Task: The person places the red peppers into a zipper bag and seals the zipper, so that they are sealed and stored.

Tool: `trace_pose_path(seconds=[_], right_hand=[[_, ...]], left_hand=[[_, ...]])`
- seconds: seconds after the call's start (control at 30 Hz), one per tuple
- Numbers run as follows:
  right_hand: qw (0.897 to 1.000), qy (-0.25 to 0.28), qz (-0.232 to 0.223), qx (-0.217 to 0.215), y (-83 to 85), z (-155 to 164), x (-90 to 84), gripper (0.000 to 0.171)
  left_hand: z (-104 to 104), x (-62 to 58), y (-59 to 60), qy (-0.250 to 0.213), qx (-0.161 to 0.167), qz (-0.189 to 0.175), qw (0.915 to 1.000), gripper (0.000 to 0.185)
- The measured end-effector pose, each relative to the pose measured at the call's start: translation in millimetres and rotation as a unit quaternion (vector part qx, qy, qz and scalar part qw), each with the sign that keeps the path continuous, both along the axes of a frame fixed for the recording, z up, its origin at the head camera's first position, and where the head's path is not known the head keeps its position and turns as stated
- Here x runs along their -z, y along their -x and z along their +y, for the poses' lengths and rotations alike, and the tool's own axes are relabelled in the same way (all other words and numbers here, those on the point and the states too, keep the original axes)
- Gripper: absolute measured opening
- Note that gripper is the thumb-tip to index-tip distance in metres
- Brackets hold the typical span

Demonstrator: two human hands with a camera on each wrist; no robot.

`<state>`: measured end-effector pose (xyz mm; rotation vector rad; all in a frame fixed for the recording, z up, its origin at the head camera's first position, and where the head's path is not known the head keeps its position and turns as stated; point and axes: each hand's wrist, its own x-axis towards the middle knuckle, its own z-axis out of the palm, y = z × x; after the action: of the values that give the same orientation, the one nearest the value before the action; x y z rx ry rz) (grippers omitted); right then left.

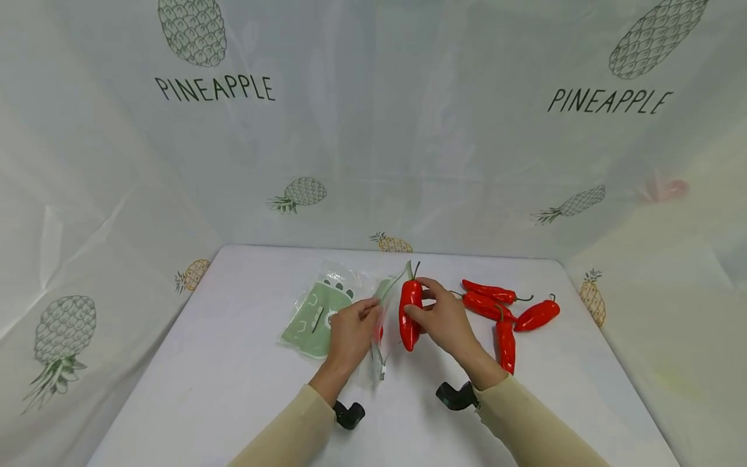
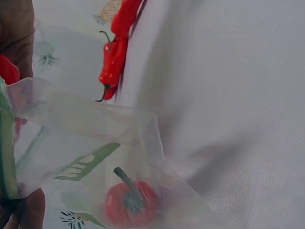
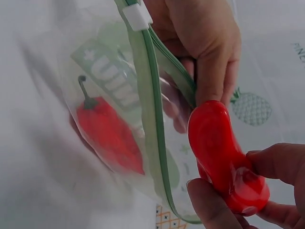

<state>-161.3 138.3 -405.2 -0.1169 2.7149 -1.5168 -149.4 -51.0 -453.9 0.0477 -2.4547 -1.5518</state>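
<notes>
My left hand (image 1: pixel 350 331): near centre of the white table (image 1: pixel 233 389), fingers curled round the mouth of a clear plastic zip bag with a green zip strip (image 3: pixel 152 119), pinching the rim so the opening gapes toward the right.
My right hand (image 1: pixel 446 318): just right of the bag, thumb and fingers closed around a glossy red chilli pepper with a green stem (image 1: pixel 410 312), held upright with its tip at the bag's mouth, not yet inside.
Inside the bag: one red pepper (image 3: pixel 107 131) already lies there, seen through the film; the white slider (image 3: pixel 137 16) sits at the end of the zip.
How it handles: the pepper looks smooth, hard and light, probably slippery, so I judge a grip across its thick middle safest. The bag is limp and thin; holding it at the stiffer zip strip should keep the mouth from collapsing.
Further right: four more red peppers (image 1: pixel 504 308) lie together on the table, close beside my right hand.
Further left: a flat green printed packet (image 1: pixel 309 318) lies under the bag.
Far: a pale curtain printed with pineapples (image 1: pixel 373 130).
</notes>
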Motion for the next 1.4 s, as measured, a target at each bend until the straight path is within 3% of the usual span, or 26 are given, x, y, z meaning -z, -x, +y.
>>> trace_pose_path(seconds=[0.3, 0.6, 0.83, 0.93, 1.17, 1.4], right_hand=[[0.999, -0.004, -0.036, 0.008, 3.5, -12.9, 2.1, 0.069], [0.999, -0.016, -0.023, 0.018, 9.6, -21.4, 11.1, 0.066], [0.999, -0.021, -0.016, 0.029, 9.2, -29.3, 20.5, 0.065], [0.999, -0.024, -0.013, 0.026, 8.6, -32.8, 22.6, 0.066], [0.998, -0.067, 0.002, 0.010, 10.1, -38.6, 22.6, 0.065], [0.992, -0.127, 0.007, 0.013, 13.1, -39.5, 27.6, 0.065]], left_hand=[[1.4, -2.1, 1.5, 0.003, 0.009, 0.000, 1.0000, 0.022], [2.5, 0.3, -2.9, 0.005, 0.019, -0.002, 0.9998, 0.022], [4.2, -1.0, -6.9, -0.021, 0.021, -0.017, 0.9994, 0.025], [4.5, -2.7, -7.7, -0.026, 0.021, -0.007, 0.9994, 0.025], [0.6, -8.6, -4.2, -0.064, 0.007, 0.010, 0.9979, 0.023], [-3.8, -15.0, -1.5, -0.055, -0.031, 0.027, 0.9977, 0.020]])
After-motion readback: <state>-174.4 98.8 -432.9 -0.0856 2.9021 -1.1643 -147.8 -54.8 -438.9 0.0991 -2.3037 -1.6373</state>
